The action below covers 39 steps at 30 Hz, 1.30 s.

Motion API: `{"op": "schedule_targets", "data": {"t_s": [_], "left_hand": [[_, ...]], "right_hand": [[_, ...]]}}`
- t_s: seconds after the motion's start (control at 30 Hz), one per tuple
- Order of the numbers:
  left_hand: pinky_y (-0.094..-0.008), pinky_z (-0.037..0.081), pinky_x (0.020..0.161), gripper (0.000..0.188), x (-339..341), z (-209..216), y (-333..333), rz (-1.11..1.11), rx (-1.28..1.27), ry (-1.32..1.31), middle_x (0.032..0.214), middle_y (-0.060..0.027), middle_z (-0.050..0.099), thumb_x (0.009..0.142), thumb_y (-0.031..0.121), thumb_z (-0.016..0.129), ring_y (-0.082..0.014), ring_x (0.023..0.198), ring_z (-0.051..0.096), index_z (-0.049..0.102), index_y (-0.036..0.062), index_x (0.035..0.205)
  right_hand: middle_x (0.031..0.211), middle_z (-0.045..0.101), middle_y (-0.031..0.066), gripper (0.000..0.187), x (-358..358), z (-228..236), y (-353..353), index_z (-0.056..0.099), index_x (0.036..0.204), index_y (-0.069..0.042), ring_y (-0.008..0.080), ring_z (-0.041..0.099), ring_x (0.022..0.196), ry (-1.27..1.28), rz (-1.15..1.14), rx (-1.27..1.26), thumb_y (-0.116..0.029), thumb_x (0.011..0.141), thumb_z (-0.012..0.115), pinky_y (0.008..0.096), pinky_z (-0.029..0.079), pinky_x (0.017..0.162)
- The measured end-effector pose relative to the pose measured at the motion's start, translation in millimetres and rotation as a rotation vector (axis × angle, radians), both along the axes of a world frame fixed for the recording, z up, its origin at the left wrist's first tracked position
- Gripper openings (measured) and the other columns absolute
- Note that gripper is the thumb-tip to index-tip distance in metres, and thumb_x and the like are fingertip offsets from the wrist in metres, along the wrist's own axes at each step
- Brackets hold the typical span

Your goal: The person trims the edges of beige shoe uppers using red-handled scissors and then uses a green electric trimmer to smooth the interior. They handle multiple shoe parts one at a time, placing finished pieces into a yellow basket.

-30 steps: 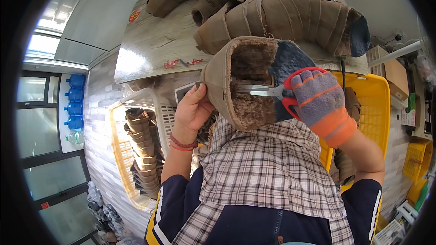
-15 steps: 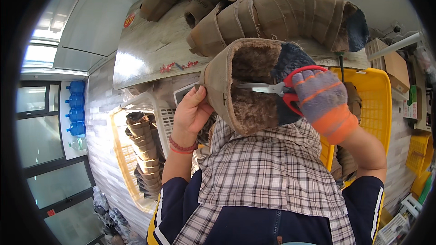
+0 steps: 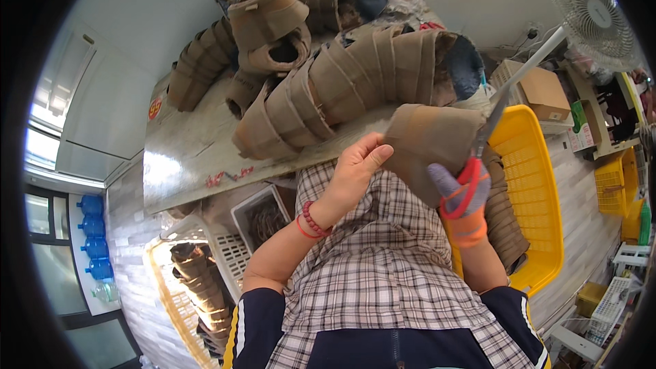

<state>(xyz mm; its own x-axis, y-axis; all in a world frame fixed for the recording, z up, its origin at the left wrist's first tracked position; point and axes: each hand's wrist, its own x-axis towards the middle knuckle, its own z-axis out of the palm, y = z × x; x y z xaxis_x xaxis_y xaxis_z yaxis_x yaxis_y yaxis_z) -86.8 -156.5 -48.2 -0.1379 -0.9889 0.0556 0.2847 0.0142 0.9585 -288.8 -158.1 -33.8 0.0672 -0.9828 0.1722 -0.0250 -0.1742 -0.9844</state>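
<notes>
Turned to show its outer side since the earlier frame, the brown fabric piece [image 3: 430, 143] is near the table [image 3: 184, 154]; the bare left hand [image 3: 357, 174] pinches its edge, and the gloved right hand [image 3: 481, 195] clasps red-handled scissors [image 3: 484, 138] pointing upward.

Tapered brown fabric piece [image 3: 434, 140] between left hand [image 3: 352, 179] and right hand [image 3: 471, 198]; beyond both, nested brown fabric tubes [image 3: 383, 72] on pale table [image 3: 184, 154]; yellow plastic basket [image 3: 526, 147] right of both.
</notes>
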Motion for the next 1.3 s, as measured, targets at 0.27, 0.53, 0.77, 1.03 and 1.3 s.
{"op": "schedule_targets", "data": {"t_s": [0.27,0.53,0.77,1.03,1.3], "left_hand": [[-0.0374,0.041,0.085,0.042,94.9,15.3,-91.4,0.746,-0.749,-1.536,0.110,-0.0087,0.059,0.080,0.035,0.065,-0.0270,0.104,0.052,0.061,0.0074,0.111],[-0.0354,0.041,0.083,0.041,106.0,0.5,-95.5,0.611,-0.606,-1.280,0.100,-0.0062,0.064,0.074,0.034,0.071,-0.0236,0.097,0.054,0.065,0.0071,0.105],[-0.0360,0.043,0.080,0.032,115.9,1.6,-88.5,0.677,-0.566,-1.140,0.099,-0.0080,0.064,0.077,0.025,0.070,-0.0256,0.089,0.056,0.064,0.0051,0.101],[-0.0400,0.044,0.080,0.030,181.8,93.0,-147.1,1.184,-0.864,-1.382,0.109,-0.0136,0.052,0.077,0.012,0.068,-0.0297,0.096,0.053,0.057,0.0073,0.105],[-0.0322,0.047,0.073,0.020,266.1,119.8,-150.0,0.896,-0.402,-0.753,0.084,-0.0082,0.067,0.078,0.014,0.067,-0.0223,0.080,0.063,0.061,-0.0003,0.090]], "right_hand": [[0.094,0.063,0.0121,0.039,-56.1,-16.1,-150.3,0.056,0.109,0.001,0.0181,0.060,0.087,0.440,-0.331,-0.198,-0.009,0.074,0.071,0.0294,0.047,0.078],[0.103,0.065,0.0084,0.042,-37.8,-41.9,-207.9,0.057,0.113,0.003,0.0159,0.060,0.093,0.014,0.269,-0.131,-0.006,0.074,0.070,0.0294,0.047,0.084],[0.098,0.065,0.0054,0.032,-17.5,-59.2,-210.7,0.058,0.109,0.000,0.0134,0.059,0.089,-0.027,0.174,-0.017,-0.010,0.080,0.067,0.0265,0.047,0.079],[0.079,0.063,0.0013,0.030,-80.2,-97.0,-199.1,0.059,0.103,-0.006,0.0074,0.055,0.057,-0.267,0.012,0.050,-0.034,0.091,0.058,0.0203,0.038,0.047],[0.085,0.065,0.0101,0.037,-89.3,-68.3,-139.3,0.056,0.109,-0.002,0.0110,0.059,0.062,-0.278,-0.163,-0.024,-0.035,0.092,0.056,0.0188,0.038,0.048]]}}
